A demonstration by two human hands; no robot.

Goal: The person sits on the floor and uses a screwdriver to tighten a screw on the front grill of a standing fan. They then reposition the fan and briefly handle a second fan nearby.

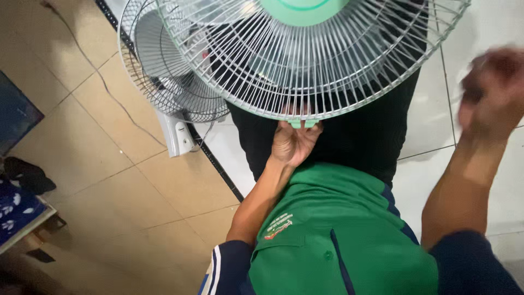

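Just below the camera, in front of the person's lap, a white wire fan guard [305,54] with a green centre cap [303,10] is held up, its lower rim pinched at a small green clip [303,124] by the left hand [292,143], whose grip is closed around that rim. The guard appears to be off the fan: behind and to the left of it, a second grille on a white fan body [173,93] rests on the tiled floor [114,164], so I judge the front cage is already separated from the fan, while whatever is meant for the blades or rear cage looks unfinished. The right hand [491,93] is raised beside the guard, well apart from it and heavily blurred; whether its grip is open, closed or holding something cannot be made out. The top of the guard runs out of the frame, so its full circle and most of the cap are cut off. The fan blades are hard to make out through the wires, and the fan's base and its cord [109,90] are only partly traceable across the floor. At the far left, a dark patterned object [16,210] is cropped and unidentifiable.
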